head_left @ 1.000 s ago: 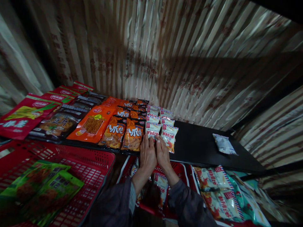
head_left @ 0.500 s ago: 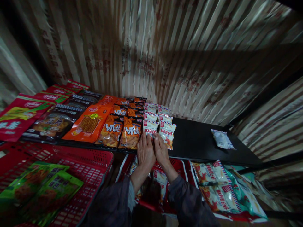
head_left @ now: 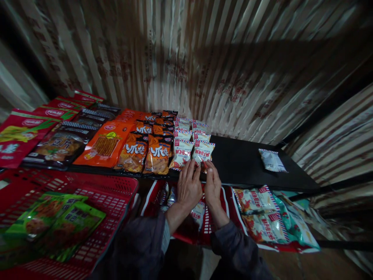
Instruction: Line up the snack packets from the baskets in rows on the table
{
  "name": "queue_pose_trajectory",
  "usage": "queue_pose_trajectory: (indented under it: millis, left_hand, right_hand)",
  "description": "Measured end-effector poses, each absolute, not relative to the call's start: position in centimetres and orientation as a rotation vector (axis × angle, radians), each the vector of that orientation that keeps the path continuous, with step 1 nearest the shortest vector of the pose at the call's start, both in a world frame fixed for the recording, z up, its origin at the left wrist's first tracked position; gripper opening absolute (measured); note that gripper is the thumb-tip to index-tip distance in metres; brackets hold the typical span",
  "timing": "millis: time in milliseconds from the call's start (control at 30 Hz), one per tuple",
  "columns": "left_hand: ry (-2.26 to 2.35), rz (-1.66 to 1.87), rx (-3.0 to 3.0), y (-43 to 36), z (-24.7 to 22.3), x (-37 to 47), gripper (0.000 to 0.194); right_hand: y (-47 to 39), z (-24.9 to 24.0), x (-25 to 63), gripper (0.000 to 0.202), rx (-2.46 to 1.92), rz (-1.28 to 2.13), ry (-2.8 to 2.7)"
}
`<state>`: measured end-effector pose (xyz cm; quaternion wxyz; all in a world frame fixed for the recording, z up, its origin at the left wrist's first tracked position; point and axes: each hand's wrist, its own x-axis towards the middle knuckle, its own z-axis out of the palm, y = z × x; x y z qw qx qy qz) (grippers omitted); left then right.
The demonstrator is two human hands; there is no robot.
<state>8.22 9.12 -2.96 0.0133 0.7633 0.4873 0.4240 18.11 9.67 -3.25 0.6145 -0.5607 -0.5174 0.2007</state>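
Two columns of small white snack bags with red print lie on the black shelf. My left hand (head_left: 189, 186) is at the front of the right column, fingers stretched out and holding nothing. Its fingertips rest against the lower edge of the front right white bag (head_left: 203, 151). On that bag's lower right side, my right hand (head_left: 213, 188) has its fingers extended too, thumb partly hidden. Just left of them lies the front left white bag (head_left: 182, 153). Orange-and-black snack bags (head_left: 158, 153) stand in rows beside it.
A lone silvery bag (head_left: 272, 160) lies on the black shelf (head_left: 236, 163) to the right. Below are a red basket (head_left: 116, 192) with green packs (head_left: 70, 223), a red basket under my hands, and another with white bags (head_left: 262, 225). Corrugated sheeting (head_left: 180, 70) rises behind.
Both hands have slid right, from the fronts of both white columns to the front right bag. The view has shifted slightly, so the shelf sits higher in the picture.
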Motion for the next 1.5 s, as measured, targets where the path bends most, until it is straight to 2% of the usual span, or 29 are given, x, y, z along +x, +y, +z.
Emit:
queue_pose_trajectory:
  millis: [267, 467, 800, 1233, 1500]
  left_hand:
    - [1.308, 1.2, 2.407, 8.0, -4.0, 10.2, 0.039]
    - [1.412, 1.275, 2.216, 9.9, -3.9, 10.7, 0.049]
    - [1.586, 1.227, 2.166, 11.0, -4.8, 12.2, 0.049]
    - [1.56, 1.223, 2.128, 10.9, -5.2, 12.5, 0.051]
    - [1.569, 1.255, 2.15, 11.0, -4.2, 12.5, 0.042]
  right_hand:
    - [7.7, -5.2, 21.0, 0.051, -1.411, 0.469, -1.082]
    - [8.3, -5.8, 21.9, 0.055, -1.459, 0.447, -1.124]
    - [12.0, -4.3, 21.9, 0.065, -1.471, 0.535, -1.344]
    - [12.5, -4.5, 23.1, 0.057, -1.46, 0.551, -1.298]
    - [13.2, -4.0, 23.4, 0.056, -1.5, 0.506, -1.289]
